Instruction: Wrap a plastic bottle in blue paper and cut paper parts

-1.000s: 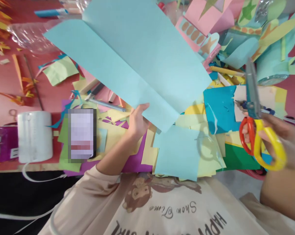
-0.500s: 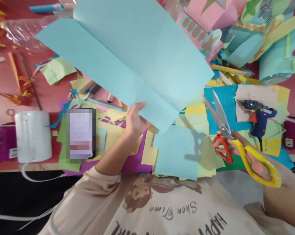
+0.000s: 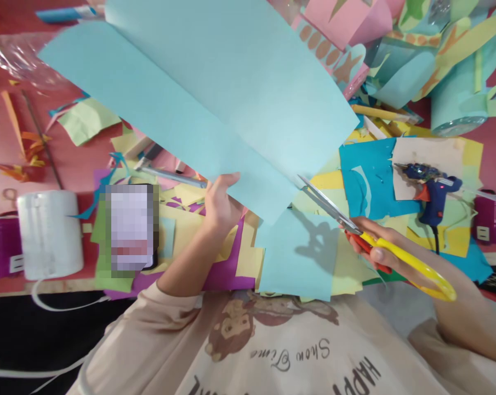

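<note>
A large light blue sheet (image 3: 231,82) with a crease running along it is held up over the table. My left hand (image 3: 223,206) grips its lower edge, thumb on top. In my right hand (image 3: 375,244) are scissors (image 3: 346,219) with one red and one yellow handle. Their blades point up and left, nearly together, and the tips are at the sheet's lower right edge by the crease. Whether they touch the paper I cannot tell. Under the scissors, another light blue paper (image 3: 297,263) lies at the table's front, with a hand shadow on it.
A blue glue gun (image 3: 434,203) rests on papers at the right. A phone (image 3: 130,227) and a white device (image 3: 50,233) are at the left. Light blue and pink paper-covered containers (image 3: 457,104) stand at the back right. Paper scraps and pens surround the sheet.
My right hand has brought the scissors left to the sheet's edge, and their blades have closed from wide apart to nearly together. The sheet has shifted slightly left in view.
</note>
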Available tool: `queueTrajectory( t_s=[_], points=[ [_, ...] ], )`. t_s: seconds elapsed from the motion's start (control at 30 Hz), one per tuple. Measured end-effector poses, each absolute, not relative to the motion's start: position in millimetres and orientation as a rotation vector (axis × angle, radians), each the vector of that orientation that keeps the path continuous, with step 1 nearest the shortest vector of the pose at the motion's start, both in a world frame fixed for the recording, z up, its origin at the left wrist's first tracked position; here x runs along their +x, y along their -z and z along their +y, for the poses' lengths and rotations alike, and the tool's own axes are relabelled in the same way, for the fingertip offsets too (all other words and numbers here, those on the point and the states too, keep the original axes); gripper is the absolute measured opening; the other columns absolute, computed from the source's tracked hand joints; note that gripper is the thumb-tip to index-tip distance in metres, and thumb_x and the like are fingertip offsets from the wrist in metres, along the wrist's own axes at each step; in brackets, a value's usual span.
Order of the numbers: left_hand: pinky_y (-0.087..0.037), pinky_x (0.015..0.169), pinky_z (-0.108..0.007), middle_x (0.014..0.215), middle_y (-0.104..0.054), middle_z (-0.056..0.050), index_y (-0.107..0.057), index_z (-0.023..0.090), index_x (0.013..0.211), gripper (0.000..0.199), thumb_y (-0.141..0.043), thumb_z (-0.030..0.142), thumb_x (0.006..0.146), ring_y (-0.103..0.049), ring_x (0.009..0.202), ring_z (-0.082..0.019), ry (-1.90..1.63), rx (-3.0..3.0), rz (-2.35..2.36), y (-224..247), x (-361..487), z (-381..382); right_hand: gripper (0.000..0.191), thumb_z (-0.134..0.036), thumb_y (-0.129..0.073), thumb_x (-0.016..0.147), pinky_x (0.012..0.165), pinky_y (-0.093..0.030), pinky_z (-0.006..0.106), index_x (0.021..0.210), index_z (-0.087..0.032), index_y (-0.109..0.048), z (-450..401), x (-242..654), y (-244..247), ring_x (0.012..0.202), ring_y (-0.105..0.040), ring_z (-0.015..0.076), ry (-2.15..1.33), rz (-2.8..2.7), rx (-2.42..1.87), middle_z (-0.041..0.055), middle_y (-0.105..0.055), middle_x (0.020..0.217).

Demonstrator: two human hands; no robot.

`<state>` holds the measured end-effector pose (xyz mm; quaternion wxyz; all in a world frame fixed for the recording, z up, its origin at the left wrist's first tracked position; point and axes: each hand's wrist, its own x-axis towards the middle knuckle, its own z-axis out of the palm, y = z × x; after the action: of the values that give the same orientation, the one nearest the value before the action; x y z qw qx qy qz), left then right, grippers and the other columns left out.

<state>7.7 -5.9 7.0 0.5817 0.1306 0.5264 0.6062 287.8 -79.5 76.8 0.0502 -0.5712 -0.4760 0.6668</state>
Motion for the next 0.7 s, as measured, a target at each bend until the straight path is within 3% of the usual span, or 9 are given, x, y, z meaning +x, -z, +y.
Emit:
queueTrajectory(
  t_s=[0.1,0.37,0.7],
  points=[
    [-0.053,0.069,-0.032,0.073,-0.066,0.001,-0.063,0.024,0.080,0.023,-0.068,0.019,0.058,-0.066,0.077,-0.021,-1.409,0.364,1.200,-4.1,6.6,-6.8,0.061,-0.075,-0.058,0.072,0.047,-0.024,0.024,0.107,-0.026,-0.047,-72.5,280.1,-80.9,0.054,-0.028,0.0078,-2.242,-1.286,-1.641,-0.0029,-0.040,0.079],
    [-0.052,0.065,-0.032,0.078,-0.067,-0.001,-0.065,0.023,0.091,0.029,-0.067,0.022,0.062,-0.067,0.077,-0.022,-1.292,0.356,1.135,-2.0,5.1,-8.8,0.070,-0.081,-0.053,0.071,0.046,-0.023,0.024,0.113,-0.024,-0.048,-72.8,271.2,-78.6,0.052,-0.027,0.0073,-2.154,-1.338,-1.647,-0.0030,-0.041,0.078],
    [-0.049,0.054,-0.026,0.074,-0.067,0.001,-0.064,0.021,0.097,0.034,-0.065,0.017,0.063,-0.066,0.065,-0.018,-1.283,0.338,1.107,-1.7,3.8,-8.9,0.066,-0.076,-0.052,0.077,0.044,-0.020,0.024,0.117,-0.024,-0.048,-74.1,273.1,-73.8,0.052,-0.026,0.0061,-2.173,-1.356,-1.541,-0.0021,-0.042,0.077]
  ],
)
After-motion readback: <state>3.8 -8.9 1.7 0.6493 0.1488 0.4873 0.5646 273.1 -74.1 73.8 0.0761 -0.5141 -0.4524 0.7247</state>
